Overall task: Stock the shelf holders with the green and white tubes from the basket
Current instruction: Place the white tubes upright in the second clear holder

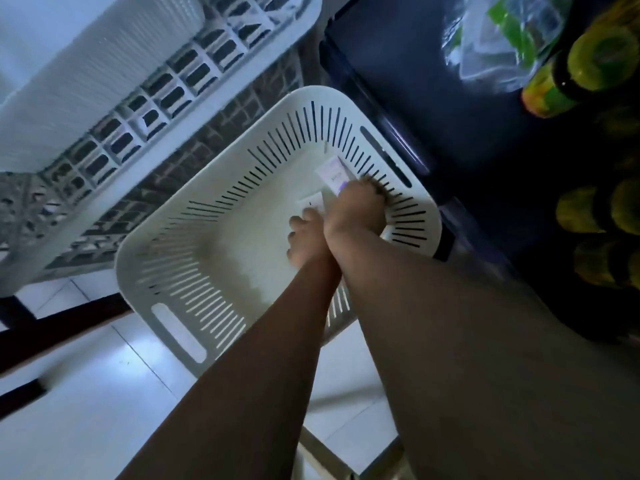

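Note:
A white slotted basket (166, 258) stands on the floor below me. Both my arms reach down into its far right corner. My right hand (356, 213) grips a white tube (334, 176) that leans against the basket wall. My left hand (306, 237) sits just left of it, its curled fingers on a second white tube (311, 202), most of which the hands hide. The basket floor to the left of the hands is bare. No green on the tubes shows in this dim, blurred view.
White lattice crates (145, 109) stand to the left of the basket. A dark shelf unit (467, 109) rises on the right, holding green-yellow bottles (595, 64) and a clear plastic bag (498, 36). Pale floor tiles (86, 393) lie below.

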A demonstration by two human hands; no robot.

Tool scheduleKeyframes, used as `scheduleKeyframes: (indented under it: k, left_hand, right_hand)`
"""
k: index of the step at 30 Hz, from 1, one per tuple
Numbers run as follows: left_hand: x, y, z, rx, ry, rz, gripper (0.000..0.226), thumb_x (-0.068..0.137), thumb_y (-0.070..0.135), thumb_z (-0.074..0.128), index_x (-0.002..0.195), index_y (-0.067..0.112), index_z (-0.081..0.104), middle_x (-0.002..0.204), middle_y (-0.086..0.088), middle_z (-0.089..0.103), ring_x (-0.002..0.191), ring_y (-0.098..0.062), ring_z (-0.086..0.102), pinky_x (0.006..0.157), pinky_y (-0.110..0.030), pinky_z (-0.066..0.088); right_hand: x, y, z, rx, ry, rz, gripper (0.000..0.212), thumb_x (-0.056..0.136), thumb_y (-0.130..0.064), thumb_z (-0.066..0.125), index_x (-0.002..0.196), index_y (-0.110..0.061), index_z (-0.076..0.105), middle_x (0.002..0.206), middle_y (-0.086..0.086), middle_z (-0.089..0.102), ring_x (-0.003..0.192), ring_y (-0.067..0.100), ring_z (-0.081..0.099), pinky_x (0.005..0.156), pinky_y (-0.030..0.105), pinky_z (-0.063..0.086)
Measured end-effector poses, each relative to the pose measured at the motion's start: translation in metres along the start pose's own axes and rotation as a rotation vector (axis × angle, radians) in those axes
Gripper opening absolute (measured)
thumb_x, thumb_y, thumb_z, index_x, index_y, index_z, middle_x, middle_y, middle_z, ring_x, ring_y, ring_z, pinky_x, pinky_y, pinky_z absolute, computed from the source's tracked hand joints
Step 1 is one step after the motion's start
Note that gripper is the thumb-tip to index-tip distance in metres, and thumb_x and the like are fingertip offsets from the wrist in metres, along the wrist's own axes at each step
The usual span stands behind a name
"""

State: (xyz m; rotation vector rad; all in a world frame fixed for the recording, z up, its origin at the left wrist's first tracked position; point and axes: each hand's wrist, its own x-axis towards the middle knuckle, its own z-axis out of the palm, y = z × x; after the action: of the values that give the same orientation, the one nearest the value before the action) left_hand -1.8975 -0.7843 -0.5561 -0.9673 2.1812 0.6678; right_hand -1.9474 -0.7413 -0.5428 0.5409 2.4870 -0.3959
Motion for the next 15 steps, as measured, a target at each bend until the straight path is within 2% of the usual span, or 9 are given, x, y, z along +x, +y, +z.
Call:
scheduleKeyframes:
  k: [2,5,7,10,12,13,15]
  left_hand:
    - [0.008,-0.016,-0.008,-0.154,0.029,-0.054,0.041,0.091,0.024,0.061,0.125,0.013,0.042,0.124,-0.013,0.053,0.111,-0.038,0.058,0.088,-0.046,0.05]
    - [0.016,-0.039,-0.025,-0.487,0.014,-0.074,0.05,0.072,0.018,0.076,0.113,0.015,0.046,0.1,-0.006,0.062,0.089,-0.029,0.064,0.074,-0.041,0.056]
    - [0.021,-0.053,-0.035,-0.696,-0.071,-0.065,0.049,0.07,0.009,0.071,0.115,0.015,0.052,0.103,-0.009,0.068,0.089,-0.026,0.069,0.076,-0.044,0.061]
    - [0.027,-0.068,-0.047,-0.778,-0.159,-0.016,0.044,0.071,0.001,0.061,0.11,0.021,0.062,0.11,-0.011,0.073,0.099,-0.03,0.072,0.083,-0.053,0.061]
    - [0.027,-0.073,-0.051,-0.851,-0.175,-0.024,0.042,0.075,0.0,0.061,0.111,0.02,0.065,0.11,-0.013,0.073,0.098,-0.035,0.071,0.075,-0.049,0.059]
    - [0.025,-0.073,-0.054,-0.899,-0.178,-0.029,0.04,0.079,0.0,0.06,0.115,0.018,0.066,0.111,-0.014,0.073,0.095,-0.035,0.07,0.07,-0.044,0.057]
    - [0.018,-0.072,-0.059,-0.98,-0.172,-0.026,0.04,0.084,-0.001,0.058,0.121,0.015,0.064,0.112,-0.015,0.074,0.09,-0.032,0.07,0.067,-0.036,0.053]
  right_hand:
    - [0.004,0.003,0.011,0.009,-0.013,-0.03,0.032,0.098,-0.022,0.059,0.129,-0.012,0.062,0.143,0.006,0.047,0.124,0.029,0.053,0.086,0.04,0.049]
    - [0.012,0.011,0.015,0.107,-0.095,0.001,0.04,0.084,-0.021,0.077,0.12,-0.015,0.06,0.129,0.007,0.059,0.116,0.03,0.059,0.087,0.038,0.053]
    - [0.017,0.014,0.015,0.2,-0.175,0.016,0.038,0.078,-0.023,0.083,0.108,-0.016,0.06,0.114,0.008,0.066,0.105,0.03,0.064,0.083,0.037,0.056]
    - [0.02,0.017,0.013,0.35,-0.334,0.045,0.037,0.075,-0.023,0.089,0.103,-0.014,0.066,0.09,0.003,0.07,0.081,0.023,0.067,0.067,0.031,0.054]
    - [0.017,0.02,0.012,0.437,-0.421,0.029,0.035,0.076,-0.021,0.087,0.104,-0.015,0.067,0.077,-0.004,0.067,0.071,0.014,0.064,0.059,0.026,0.049]
    - [0.013,0.022,0.01,0.489,-0.444,0.019,0.033,0.076,-0.019,0.086,0.104,-0.017,0.067,0.076,-0.007,0.068,0.07,0.01,0.063,0.058,0.026,0.048]
    - [0.002,0.023,0.007,0.577,-0.47,0.004,0.035,0.073,-0.016,0.087,0.102,-0.02,0.068,0.085,-0.005,0.072,0.076,0.013,0.067,0.066,0.03,0.056]
